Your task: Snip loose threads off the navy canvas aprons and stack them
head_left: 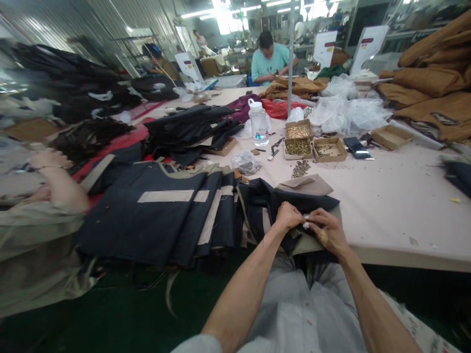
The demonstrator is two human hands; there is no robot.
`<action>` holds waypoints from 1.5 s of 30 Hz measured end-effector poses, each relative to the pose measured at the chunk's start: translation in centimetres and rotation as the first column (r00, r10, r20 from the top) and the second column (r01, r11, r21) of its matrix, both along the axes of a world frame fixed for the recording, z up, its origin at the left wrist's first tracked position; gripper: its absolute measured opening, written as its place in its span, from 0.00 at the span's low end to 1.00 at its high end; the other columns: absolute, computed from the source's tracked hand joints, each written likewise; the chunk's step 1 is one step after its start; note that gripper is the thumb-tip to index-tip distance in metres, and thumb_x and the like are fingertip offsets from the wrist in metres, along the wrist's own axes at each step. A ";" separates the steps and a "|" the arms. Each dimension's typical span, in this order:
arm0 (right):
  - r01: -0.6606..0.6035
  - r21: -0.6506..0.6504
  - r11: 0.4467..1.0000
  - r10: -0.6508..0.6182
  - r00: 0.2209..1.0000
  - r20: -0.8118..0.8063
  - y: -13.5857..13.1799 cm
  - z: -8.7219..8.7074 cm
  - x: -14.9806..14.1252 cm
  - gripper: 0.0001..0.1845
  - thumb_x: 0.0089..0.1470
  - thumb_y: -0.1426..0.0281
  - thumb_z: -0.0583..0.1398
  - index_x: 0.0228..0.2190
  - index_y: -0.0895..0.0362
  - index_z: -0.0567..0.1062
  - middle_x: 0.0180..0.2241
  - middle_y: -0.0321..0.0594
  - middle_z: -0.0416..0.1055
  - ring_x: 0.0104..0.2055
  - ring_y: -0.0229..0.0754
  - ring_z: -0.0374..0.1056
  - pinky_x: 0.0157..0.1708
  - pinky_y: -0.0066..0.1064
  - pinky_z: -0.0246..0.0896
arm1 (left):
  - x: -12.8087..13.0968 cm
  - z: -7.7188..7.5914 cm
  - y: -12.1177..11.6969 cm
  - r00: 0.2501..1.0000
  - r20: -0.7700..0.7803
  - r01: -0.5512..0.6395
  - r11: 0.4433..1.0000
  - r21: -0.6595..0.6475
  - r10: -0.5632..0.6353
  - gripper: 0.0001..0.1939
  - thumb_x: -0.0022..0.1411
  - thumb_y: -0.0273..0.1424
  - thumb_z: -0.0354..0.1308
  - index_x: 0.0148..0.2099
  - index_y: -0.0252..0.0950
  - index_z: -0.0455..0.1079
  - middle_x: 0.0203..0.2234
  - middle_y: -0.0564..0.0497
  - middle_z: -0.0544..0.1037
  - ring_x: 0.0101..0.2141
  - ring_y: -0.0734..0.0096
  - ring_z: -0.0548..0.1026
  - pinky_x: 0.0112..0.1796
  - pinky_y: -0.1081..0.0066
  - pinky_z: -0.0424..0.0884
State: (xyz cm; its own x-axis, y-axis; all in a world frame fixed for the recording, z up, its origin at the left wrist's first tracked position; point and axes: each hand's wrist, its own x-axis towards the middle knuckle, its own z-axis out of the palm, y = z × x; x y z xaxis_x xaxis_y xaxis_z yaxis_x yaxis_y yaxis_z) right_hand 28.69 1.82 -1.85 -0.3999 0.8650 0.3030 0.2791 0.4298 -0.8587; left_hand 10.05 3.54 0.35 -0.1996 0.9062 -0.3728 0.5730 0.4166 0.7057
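At the table's near edge lies a dark navy fabric piece (261, 193) with a beige underside, crumpled beneath my two hands. My left hand (290, 215) is closed, its fingers pinched on the cloth. Close beside it, almost touching fingertip to fingertip, my right hand (327, 229) is also closed in a pinch. Small white patches show at the right fingertips; whether they are tape or a held item I cannot make out. Left of my hands, a fanned stack of navy fabric pieces (165, 215) with beige strips overhangs the table edge.
Beyond my hands are cardboard boxes of metal fittings (298, 147), a loose pile of fittings (300, 168) and a water bottle (258, 122). A metal pole (290, 59) rises from the table. A co-worker's arm (62, 181) is at left; another person (270, 59) sits opposite.
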 end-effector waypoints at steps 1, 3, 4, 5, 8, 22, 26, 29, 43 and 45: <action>-0.009 0.012 1.000 0.009 1.000 0.000 0.2 0.1 -0.2 0.11 0.62 0.62 0.61 0.33 0.52 0.82 0.37 0.44 0.76 0.35 0.45 0.71 0.33 0.36 0.65 | 0.0 0.0 0.0 1.000 0.006 -0.008 1.000 0.003 0.008 0.05 0.40 0.23 0.71 0.25 0.32 0.82 0.18 0.49 0.77 0.27 0.65 0.77 0.28 0.73 0.69; -0.016 0.018 1.000 0.016 1.000 -0.015 0.5 0.1 -0.4 0.12 0.62 0.62 0.61 0.29 0.53 0.80 0.34 0.42 0.75 0.34 0.44 0.70 0.34 0.35 0.64 | 0.0 -0.2 0.0 0.999 0.026 -0.021 1.000 0.010 0.021 0.04 0.41 0.22 0.69 0.25 0.31 0.81 0.18 0.49 0.76 0.26 0.67 0.76 0.28 0.73 0.68; -0.011 0.006 1.000 0.012 1.000 -0.026 0.7 0.0 -0.6 0.12 0.61 0.62 0.61 0.28 0.53 0.79 0.33 0.42 0.75 0.33 0.44 0.70 0.33 0.35 0.64 | -0.1 -0.2 0.0 0.999 0.040 -0.025 1.000 0.015 0.024 0.03 0.41 0.21 0.69 0.25 0.31 0.81 0.18 0.50 0.76 0.25 0.68 0.75 0.27 0.74 0.67; -0.001 -0.016 1.000 0.001 0.999 -0.038 0.8 -0.1 -0.7 0.12 0.61 0.61 0.62 0.28 0.53 0.78 0.32 0.41 0.74 0.32 0.43 0.69 0.33 0.34 0.63 | -0.1 -0.3 0.0 0.998 0.057 -0.024 0.999 0.020 0.023 0.03 0.42 0.21 0.69 0.25 0.31 0.81 0.18 0.50 0.76 0.24 0.69 0.74 0.26 0.74 0.66; 0.040 -0.116 0.992 -0.045 0.998 -0.039 1.1 -0.6 -1.2 0.13 0.59 0.58 0.63 0.30 0.54 0.78 0.29 0.39 0.75 0.30 0.43 0.68 0.29 0.33 0.62 | -0.2 -0.4 0.0 0.994 0.110 -0.010 0.999 0.040 0.006 0.04 0.41 0.22 0.70 0.26 0.31 0.81 0.18 0.52 0.76 0.21 0.74 0.70 0.23 0.75 0.63; 0.324 -0.120 0.938 -0.327 0.945 -0.002 0.7 -3.0 1.6 0.18 0.58 0.54 0.63 0.41 0.55 0.82 0.37 0.44 0.80 0.34 0.47 0.73 0.34 0.37 0.69 | -0.6 -0.4 -2.0 0.998 0.054 -0.023 0.990 0.138 0.016 0.10 0.42 0.32 0.76 0.28 0.36 0.80 0.24 0.50 0.81 0.26 0.70 0.77 0.30 0.73 0.70; 0.301 -0.083 0.950 -0.295 0.952 0.083 0.1 -3.2 1.9 0.15 0.59 0.57 0.63 0.40 0.54 0.82 0.34 0.42 0.78 0.30 0.44 0.69 0.31 0.36 0.65 | 0.6 -0.3 -1.8 0.999 -0.055 0.009 0.991 0.136 -0.002 0.07 0.43 0.28 0.74 0.27 0.36 0.79 0.25 0.46 0.81 0.30 0.64 0.79 0.36 0.69 0.73; 0.299 -0.070 0.952 -0.291 0.951 0.102 0.3 -2.8 1.4 0.14 0.59 0.59 0.62 0.39 0.54 0.82 0.32 0.41 0.77 0.28 0.43 0.66 0.29 0.35 0.62 | 1.0 -0.2 -1.5 0.993 -0.116 0.032 0.993 0.118 -0.018 0.05 0.44 0.26 0.72 0.28 0.36 0.80 0.25 0.43 0.81 0.31 0.58 0.80 0.38 0.66 0.73; 0.362 -0.035 0.931 -0.364 0.925 -0.111 8.6 0.8 2.7 0.16 0.54 0.59 0.67 0.41 0.56 0.83 0.38 0.43 0.80 0.36 0.47 0.74 0.35 0.35 0.69 | -1.9 -1.3 -5.0 0.841 -0.342 0.530 0.763 0.370 -0.419 0.12 0.65 0.26 0.53 0.39 0.40 0.79 0.41 0.48 0.77 0.40 0.65 0.76 0.40 0.69 0.69; 0.440 -0.017 0.898 -0.440 0.895 -0.068 12.8 1.1 2.5 0.18 0.52 0.60 0.66 0.41 0.58 0.83 0.36 0.44 0.81 0.35 0.47 0.74 0.37 0.36 0.69 | -2.0 -1.6 -5.1 0.857 -0.318 0.509 0.761 0.402 -0.405 0.11 0.66 0.26 0.53 0.38 0.40 0.77 0.40 0.49 0.77 0.40 0.66 0.76 0.39 0.70 0.68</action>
